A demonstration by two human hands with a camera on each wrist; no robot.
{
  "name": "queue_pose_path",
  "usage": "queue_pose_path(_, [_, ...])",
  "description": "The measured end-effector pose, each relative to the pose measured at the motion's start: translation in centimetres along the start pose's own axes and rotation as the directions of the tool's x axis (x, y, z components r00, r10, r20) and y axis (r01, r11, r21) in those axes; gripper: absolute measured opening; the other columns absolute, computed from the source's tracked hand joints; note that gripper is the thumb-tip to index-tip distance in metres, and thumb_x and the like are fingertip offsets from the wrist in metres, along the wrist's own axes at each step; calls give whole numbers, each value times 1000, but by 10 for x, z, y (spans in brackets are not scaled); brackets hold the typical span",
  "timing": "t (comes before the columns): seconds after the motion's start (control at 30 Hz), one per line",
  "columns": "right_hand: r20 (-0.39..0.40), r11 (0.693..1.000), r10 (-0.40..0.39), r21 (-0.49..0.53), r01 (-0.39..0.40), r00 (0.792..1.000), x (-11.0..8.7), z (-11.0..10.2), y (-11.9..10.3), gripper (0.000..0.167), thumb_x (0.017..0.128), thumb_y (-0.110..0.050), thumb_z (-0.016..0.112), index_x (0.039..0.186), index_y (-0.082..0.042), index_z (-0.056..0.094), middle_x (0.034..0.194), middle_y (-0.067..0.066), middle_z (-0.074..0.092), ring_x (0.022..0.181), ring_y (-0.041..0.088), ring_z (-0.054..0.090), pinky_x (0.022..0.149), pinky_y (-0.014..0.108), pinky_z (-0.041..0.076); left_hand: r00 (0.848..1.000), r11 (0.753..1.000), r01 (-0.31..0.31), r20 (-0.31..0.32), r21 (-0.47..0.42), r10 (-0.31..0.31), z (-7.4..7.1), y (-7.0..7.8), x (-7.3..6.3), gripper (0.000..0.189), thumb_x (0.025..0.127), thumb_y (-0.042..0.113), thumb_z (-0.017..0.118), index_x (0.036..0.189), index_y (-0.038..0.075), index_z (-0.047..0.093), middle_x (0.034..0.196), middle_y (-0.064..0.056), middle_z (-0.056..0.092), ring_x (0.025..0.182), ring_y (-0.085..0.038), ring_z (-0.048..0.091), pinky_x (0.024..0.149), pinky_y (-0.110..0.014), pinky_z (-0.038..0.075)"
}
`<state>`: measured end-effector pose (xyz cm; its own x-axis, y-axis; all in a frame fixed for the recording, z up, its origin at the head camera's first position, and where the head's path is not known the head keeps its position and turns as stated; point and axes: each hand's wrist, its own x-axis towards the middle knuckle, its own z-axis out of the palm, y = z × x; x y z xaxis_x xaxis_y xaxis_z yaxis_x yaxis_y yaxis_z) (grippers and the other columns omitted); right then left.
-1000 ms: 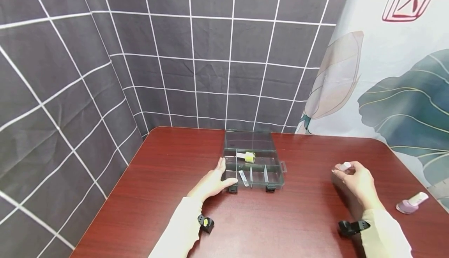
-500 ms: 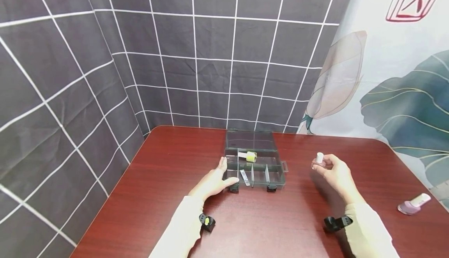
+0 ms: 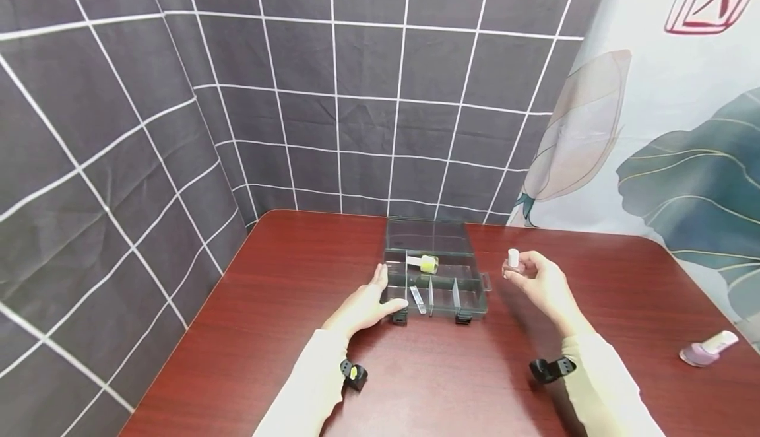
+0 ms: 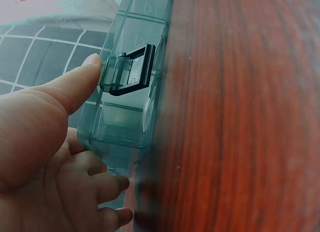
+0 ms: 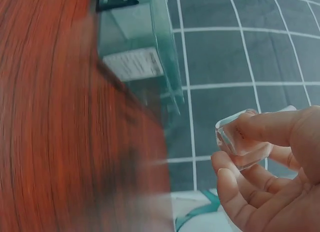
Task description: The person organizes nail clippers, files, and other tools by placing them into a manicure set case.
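Right hand (image 3: pixel 544 285) is pinching white-capped nail-polish bottle (image 3: pixel 513 262); left hand (image 3: pixel 361 308) is loosely bracing compartment box (image 3: pixel 460 273). Loading is apparently proceeding, next needing alignment.

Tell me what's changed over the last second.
The right hand carried its white-capped bottle leftward, toward the open box, and tipped it upright. Nothing was released. The left hand stayed on the box; the yellow bottle and lilac bottle stayed put.
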<state>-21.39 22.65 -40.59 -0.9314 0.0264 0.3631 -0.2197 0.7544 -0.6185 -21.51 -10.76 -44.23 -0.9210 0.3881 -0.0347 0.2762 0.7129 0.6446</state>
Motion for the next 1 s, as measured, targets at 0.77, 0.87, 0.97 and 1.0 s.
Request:
queue_pose_path(0.77, [98, 994, -98, 64, 92, 990, 21, 46, -36, 23, 76, -5, 75, 94, -3, 62, 85, 10, 65, 70, 20, 57, 63, 34, 45, 1000, 1000, 12, 2, 8, -12, 2, -4, 3, 86, 89, 50, 55, 148, 2, 15, 153, -16, 12, 127, -32, 40, 101, -41, 34])
queue_pose_path(0.87, [112, 993, -104, 65, 97, 988, 23, 52, -38, 22, 76, -5, 75, 94, -4, 62, 86, 10, 65, 72, 21, 58, 66, 36, 46, 1000, 1000, 14, 3, 11, -14, 2, -4, 4, 87, 88, 52, 55, 148, 2, 15, 153, -16, 12, 125, -32, 43, 100, -41, 35])
queue_pose_path(0.97, [130, 993, -108, 69, 100, 986, 25, 58, -40, 22, 76, -4, 74, 95, -4, 62, 87, 11, 66, 74, 21, 60, 66, 36, 47, 1000, 1000, 17, 1, 12, -17, 2, -4, 4, 87, 88, 52, 55, 149, 2, 15, 153, -16, 12, 120, -31, 48, 99, -41, 36])
queue_pose_path(1.0, [136, 992, -111, 68, 103, 984, 25, 60, -41, 22, 76, -4, 74, 95, -4, 62, 88, 11, 66, 74, 21, 60, 66, 36, 47, 1000, 1000, 18, 2, 15, -18, 2, -4, 4, 87, 88, 52, 55, 149, 3, 15, 153, -16, 12, 119, -31, 49, 99, -40, 37])
